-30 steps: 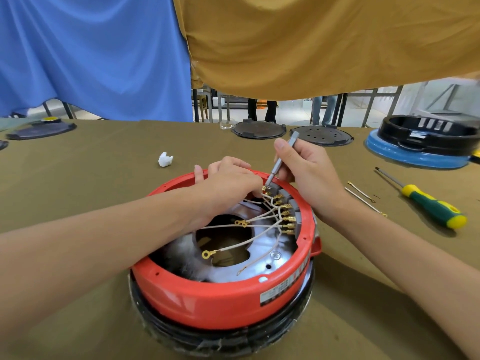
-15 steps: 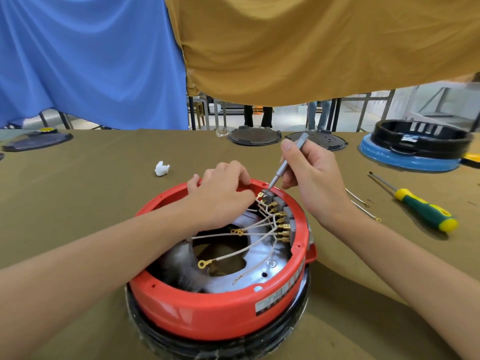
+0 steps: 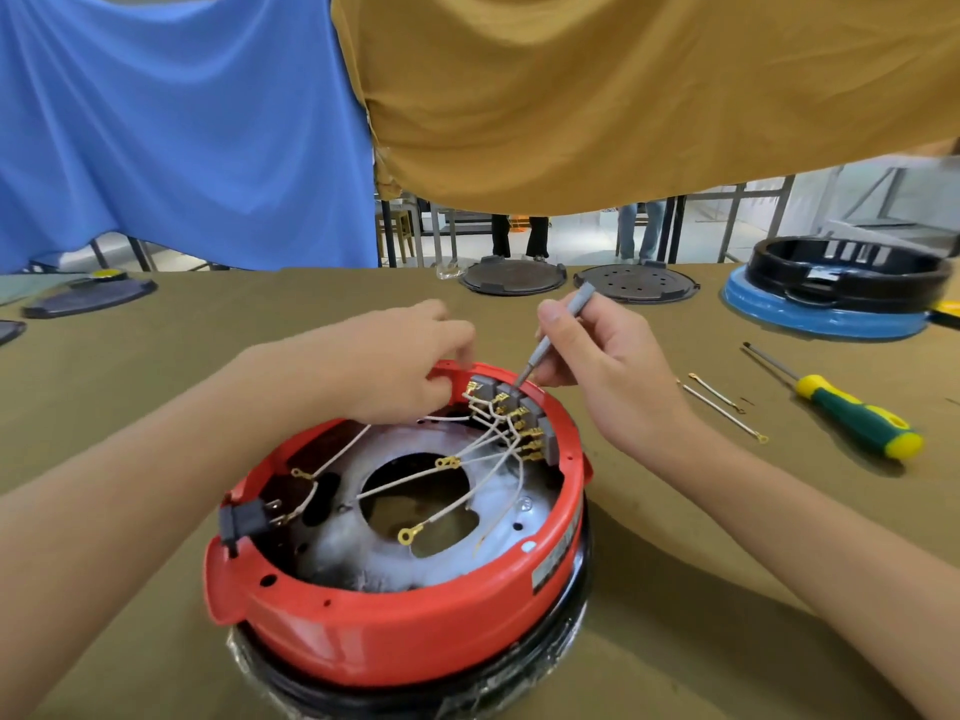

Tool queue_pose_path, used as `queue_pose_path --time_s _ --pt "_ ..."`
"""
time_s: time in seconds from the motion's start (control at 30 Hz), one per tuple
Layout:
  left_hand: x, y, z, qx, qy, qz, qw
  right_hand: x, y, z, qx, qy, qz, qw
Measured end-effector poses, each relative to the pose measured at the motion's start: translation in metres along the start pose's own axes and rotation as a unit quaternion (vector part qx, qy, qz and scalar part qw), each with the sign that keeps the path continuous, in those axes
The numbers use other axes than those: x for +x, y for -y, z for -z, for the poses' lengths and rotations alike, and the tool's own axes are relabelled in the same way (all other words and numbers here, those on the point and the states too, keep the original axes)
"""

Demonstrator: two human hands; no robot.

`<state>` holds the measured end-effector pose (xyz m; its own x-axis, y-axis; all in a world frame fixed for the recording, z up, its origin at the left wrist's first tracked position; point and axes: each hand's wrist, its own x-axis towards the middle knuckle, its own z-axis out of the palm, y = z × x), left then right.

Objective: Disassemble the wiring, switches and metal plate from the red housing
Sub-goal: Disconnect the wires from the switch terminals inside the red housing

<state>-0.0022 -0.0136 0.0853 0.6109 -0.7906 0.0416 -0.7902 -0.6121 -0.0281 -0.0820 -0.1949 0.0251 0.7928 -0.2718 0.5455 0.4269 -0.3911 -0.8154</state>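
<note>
Since a second ago the left hand (image 3: 400,361) has slid off the middle of the red housing (image 3: 395,615) toward its eleven o'clock rim, uncovering the white wires (image 3: 415,480) and the black plug socket (image 3: 247,519) at nine o'clock. The right hand (image 3: 608,371) has tilted the grey tool (image 3: 558,335), its tip now on the grey switches (image 3: 511,394) near one o'clock.

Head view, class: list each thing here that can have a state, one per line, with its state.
Red housing: open, insides exposed.
Wires: several ring ends loose, other ends on the switches.
Switches: seated in the rim.
Metal plate: inside the housing.
Grey tool: tip at the switches.
Right hand: grips the tool.
Left hand: fingers curled at the rim.
Green screwdriver: lying unused.
</note>
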Motion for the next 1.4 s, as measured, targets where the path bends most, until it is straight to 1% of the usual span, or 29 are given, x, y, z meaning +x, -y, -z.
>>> queue_pose_path --time_s 0.07,0.1,0.13,0.3,0.43,0.57,0.73,0.87,0.97,1.07,1.13,1.2,1.3,1.33,1.4 --pt "-0.005 -0.003 -0.009 -0.132 -0.05 -0.063 0.988 -0.002 0.0 -0.001 -0.021 0.01 0.009 1.0" --pt "-0.007 -0.004 -0.014 -0.17 -0.06 -0.081 0.98 -0.003 0.0 -0.002 -0.026 0.011 0.013 1.0" --pt "-0.008 -0.003 -0.019 -0.183 -0.063 -0.089 0.977 -0.004 0.0 -0.002 -0.03 0.01 0.016 0.999" --pt "-0.002 -0.001 -0.032 -0.175 -0.118 -0.095 0.973 -0.007 0.0 -0.004 -0.072 0.002 0.046 0.996" --pt "-0.002 -0.001 -0.034 -0.181 -0.122 -0.097 0.971 -0.007 0.002 -0.004 -0.109 -0.013 0.092 0.99" --pt "-0.003 -0.001 -0.033 -0.194 -0.12 -0.096 0.969 -0.006 0.003 -0.003 -0.128 -0.008 0.102 0.986" --pt "-0.002 -0.003 -0.034 -0.193 -0.126 -0.095 0.968 -0.005 0.006 -0.001 -0.17 0.025 0.139 0.975" --pt "-0.002 -0.003 -0.035 -0.191 -0.136 -0.094 0.968 0.0 0.015 -0.002 -0.234 0.068 0.157 0.957" --pt "-0.003 -0.005 -0.034 -0.19 -0.132 -0.098 0.968 0.006 0.02 -0.006 -0.265 0.088 0.144 0.949" --pt "-0.003 -0.006 -0.033 -0.197 -0.127 -0.095 0.967 0.016 0.023 -0.011 -0.26 0.075 0.094 0.958" --pt "-0.004 -0.007 -0.033 -0.202 -0.125 -0.085 0.968 0.023 0.022 -0.011 -0.224 0.073 0.041 0.971" --pt "-0.004 -0.007 -0.033 -0.202 -0.12 -0.081 0.969 0.028 0.016 -0.008 -0.163 0.075 -0.028 0.983" --pt "-0.004 -0.006 -0.033 -0.202 -0.117 -0.08 0.969 0.03 0.005 -0.003 -0.068 0.08 -0.123 0.987" --pt "-0.004 -0.006 -0.033 -0.204 -0.115 -0.08 0.969 0.029 0.003 -0.001 -0.052 0.084 -0.132 0.986" --pt "-0.003 -0.007 -0.033 -0.207 -0.115 -0.082 0.968 0.026 0.003 0.001 -0.045 0.086 -0.097 0.991"
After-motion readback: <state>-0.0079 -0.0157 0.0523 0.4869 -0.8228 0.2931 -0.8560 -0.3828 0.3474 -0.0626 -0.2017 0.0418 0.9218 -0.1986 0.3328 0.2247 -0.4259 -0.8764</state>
